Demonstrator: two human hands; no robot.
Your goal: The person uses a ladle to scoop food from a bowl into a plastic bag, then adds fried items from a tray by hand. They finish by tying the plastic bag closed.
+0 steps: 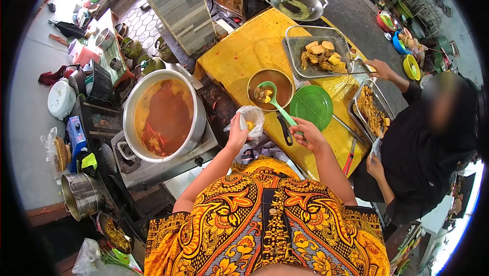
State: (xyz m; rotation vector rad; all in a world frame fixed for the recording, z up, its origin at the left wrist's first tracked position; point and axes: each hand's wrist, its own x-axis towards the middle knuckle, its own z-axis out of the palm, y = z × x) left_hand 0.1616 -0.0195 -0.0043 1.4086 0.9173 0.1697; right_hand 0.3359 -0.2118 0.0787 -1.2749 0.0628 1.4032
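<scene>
My left hand [237,132] is closed around a clear plastic bag [256,116], with something yellow visible in its mouth. In my right hand [309,136] is a green ladle [283,111], gripped by its handle. Its bowl carries chunks of food [263,94] and is over a saucepan [250,80] of brown liquid, to the right of the bag. The saucepan's black handle points toward me, just left of my right hand. A green leaf-patterned plate [317,107] lies right of the saucepan, beyond my right hand.
A large pot [199,123] of reddish broth stands on the stove [175,170] at left. On the yellow-covered table [234,47] are a wire basket [300,36] of fried pieces, a tray [389,109] of food and red-handled tongs [349,158]. A co-worker [423,159] holds the basket's handle.
</scene>
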